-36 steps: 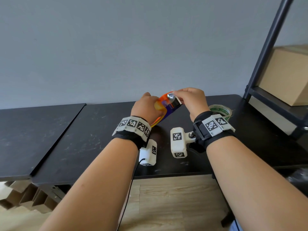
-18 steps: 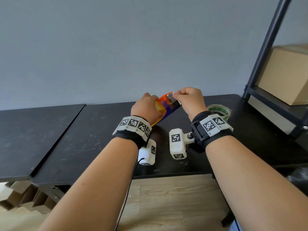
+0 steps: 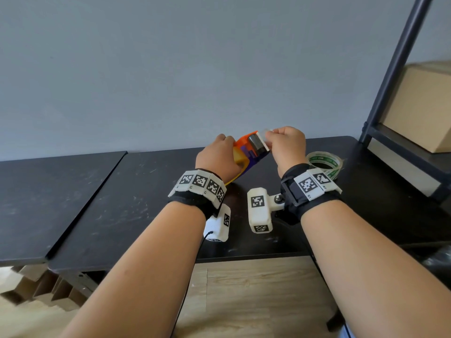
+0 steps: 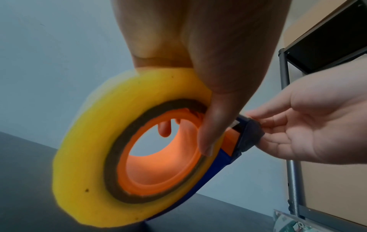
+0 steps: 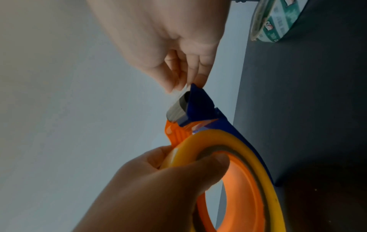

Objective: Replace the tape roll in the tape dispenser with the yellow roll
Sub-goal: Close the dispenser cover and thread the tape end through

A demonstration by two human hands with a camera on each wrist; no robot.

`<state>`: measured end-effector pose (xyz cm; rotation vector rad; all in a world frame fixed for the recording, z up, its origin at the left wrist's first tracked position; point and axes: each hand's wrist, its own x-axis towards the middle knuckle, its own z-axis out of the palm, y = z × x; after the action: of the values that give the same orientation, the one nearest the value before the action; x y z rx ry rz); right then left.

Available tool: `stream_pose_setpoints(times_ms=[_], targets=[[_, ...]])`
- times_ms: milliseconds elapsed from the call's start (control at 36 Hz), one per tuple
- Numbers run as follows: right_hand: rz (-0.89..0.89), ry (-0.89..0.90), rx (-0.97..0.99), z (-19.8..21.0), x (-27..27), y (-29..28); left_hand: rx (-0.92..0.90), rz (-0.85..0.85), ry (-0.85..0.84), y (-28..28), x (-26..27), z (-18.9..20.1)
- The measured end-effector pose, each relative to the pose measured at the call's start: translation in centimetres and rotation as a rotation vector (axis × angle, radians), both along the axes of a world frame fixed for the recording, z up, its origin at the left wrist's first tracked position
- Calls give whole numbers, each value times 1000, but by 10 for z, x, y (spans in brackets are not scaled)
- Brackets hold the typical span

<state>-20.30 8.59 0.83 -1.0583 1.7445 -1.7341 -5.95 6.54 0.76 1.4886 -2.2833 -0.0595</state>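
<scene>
My left hand (image 3: 223, 154) grips the orange and blue tape dispenser (image 3: 246, 152) above the black table, thumb (image 4: 210, 125) across the yellow roll (image 4: 89, 149) seated on its orange hub (image 4: 163, 169). The dispenser's head with the grey roller (image 5: 176, 111) points up and to the right. There my right hand (image 3: 269, 136) pinches the loose tape end (image 5: 183, 90) between thumb and fingertips, just past the blue tip (image 5: 198, 100). A second roll, clear with green print (image 3: 324, 164), lies flat on the table behind my right wrist.
A black table (image 3: 122, 203) joins a second black top (image 3: 36, 203) on the left. A dark metal shelf frame (image 3: 395, 69) stands at the right, with a cardboard box (image 3: 424, 106) on it. A grey wall is close behind.
My right fingers have shifted slightly right, off the roller, and now hold a short strip of tape beyond the dispenser's head. The left hand's grip is the same.
</scene>
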Motion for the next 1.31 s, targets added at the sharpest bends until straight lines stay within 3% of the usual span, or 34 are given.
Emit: stream_pose_setpoints(times_ms=[306,555,639,722,833,1055,1139,1305], targets=[[-38,-180,-31,3,-2,0,74,-50,79,-6,1,2],[67,-268,31,6,-6,1,141,-89,196,-10,6,1],[159,-366,35,7,-9,2,148,-84,196,-12,9,2],[271,-604,42,7,-13,7,164,-78,201,-12,12,3],[309,-782,82,4,-16,10,184,-81,213,-13,14,4],[244,-768,57,4,-12,16,212,-65,212,-11,9,6],[134,-798,90,3,-16,14,231,-37,214,-12,10,7],[109,-551,257,6,-18,7,258,-16,249,-16,17,5]])
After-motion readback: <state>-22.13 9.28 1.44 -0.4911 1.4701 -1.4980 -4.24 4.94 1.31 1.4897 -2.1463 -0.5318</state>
